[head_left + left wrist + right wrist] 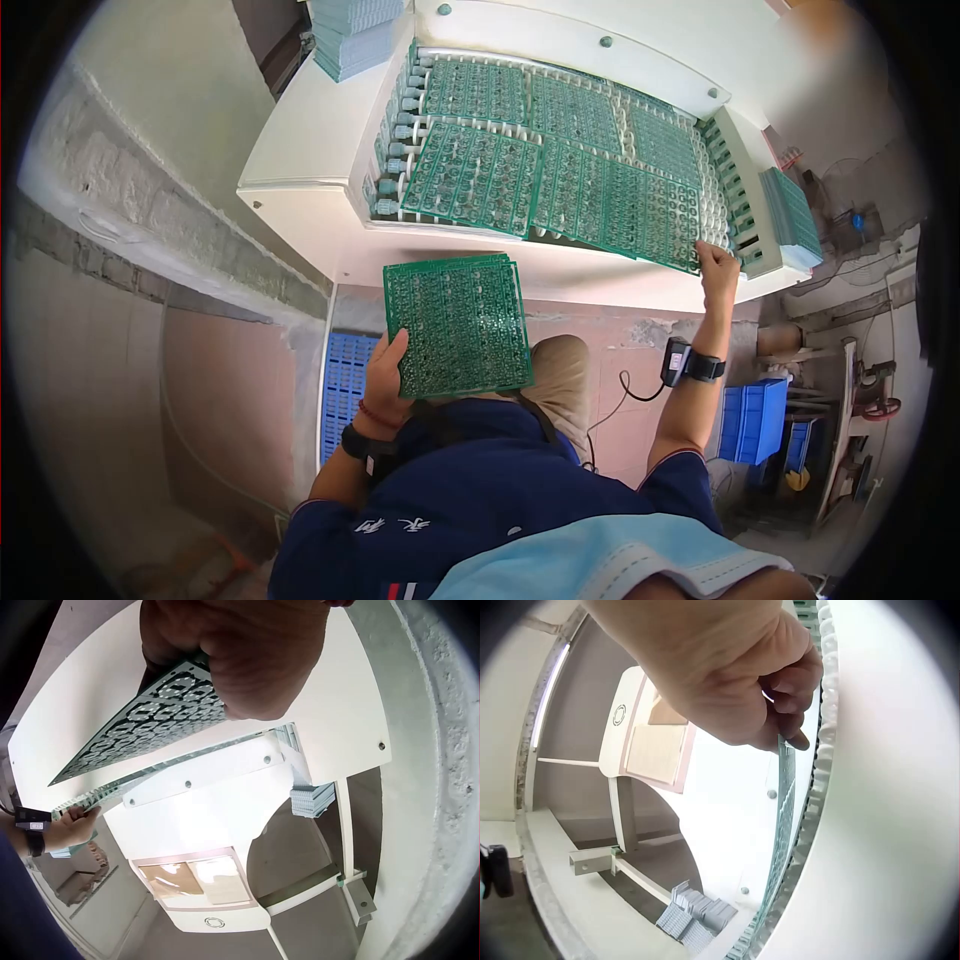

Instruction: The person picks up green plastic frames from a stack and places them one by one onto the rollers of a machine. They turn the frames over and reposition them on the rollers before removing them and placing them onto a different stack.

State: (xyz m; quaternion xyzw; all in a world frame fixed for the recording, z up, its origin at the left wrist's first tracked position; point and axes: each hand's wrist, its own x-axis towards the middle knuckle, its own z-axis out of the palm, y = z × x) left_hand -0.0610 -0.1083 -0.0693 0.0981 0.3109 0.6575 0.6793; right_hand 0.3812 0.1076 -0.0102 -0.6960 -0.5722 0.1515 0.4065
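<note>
White machine housing (300, 215) surrounds rollers (711, 212). The left hand (383, 370) grips a stack of green circuit boards (460, 325); the right hand (718, 272) pinches the near right corner of a circuit panel (668, 215) over the rollers. More panels (475, 180) lie alongside; a blue crate (752, 420) sits lower right.

Pale wall (180, 95), pinkish floor (628, 400)

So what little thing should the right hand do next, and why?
Probably ease its board down onto the rollers and let go: the right hand pinches that board at one corner, other boards lie on the rollers, and the left hand holds a stack.
</note>
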